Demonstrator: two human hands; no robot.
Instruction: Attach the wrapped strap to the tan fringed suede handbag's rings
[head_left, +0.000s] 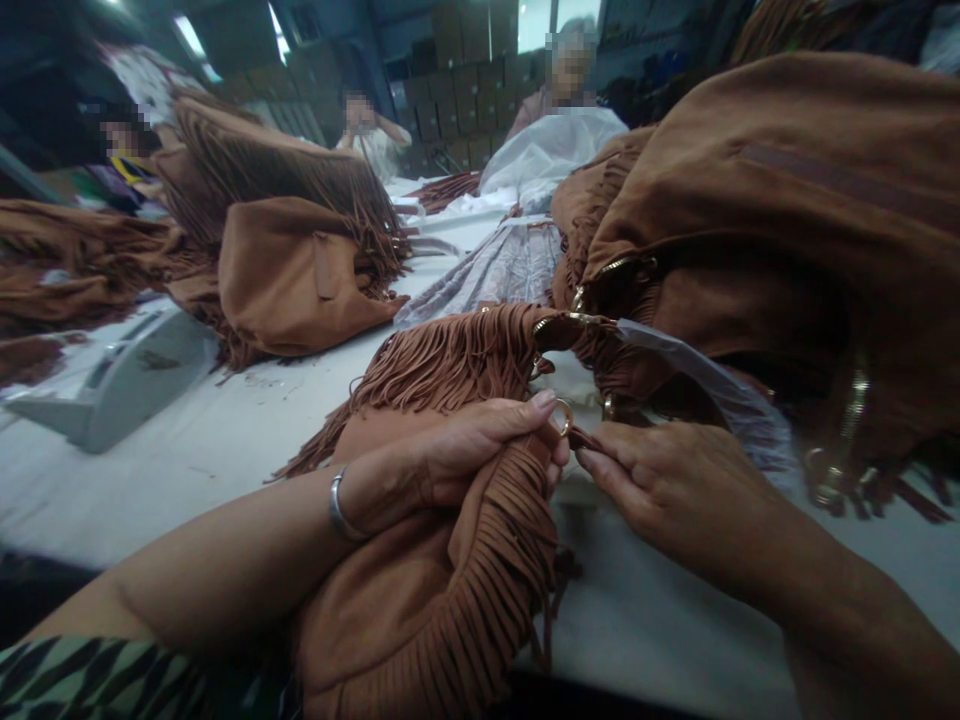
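Note:
A brown fringed suede bag (420,570) hangs over the near table edge, its long fringe falling to the right. My left hand (487,440) is closed on the upper corner of this bag, thumb beside a gold-coloured ring (562,417). From that ring a short brown strap (583,438) runs right into the pinched fingers of my right hand (667,475). Behind my hands the bag's fringed far part (457,355) lies on the table. A clear plastic sleeve (705,375) wraps a strap at the right.
Large brown suede bags (795,190) with gold zips are heaped at the right. More fringed bags (292,275) lie at the left behind a grey plastic dispenser-like object (142,375). Patterned wrapped material (495,265) is mid-table. Several people (570,75) are across the table, with stacked cartons beyond.

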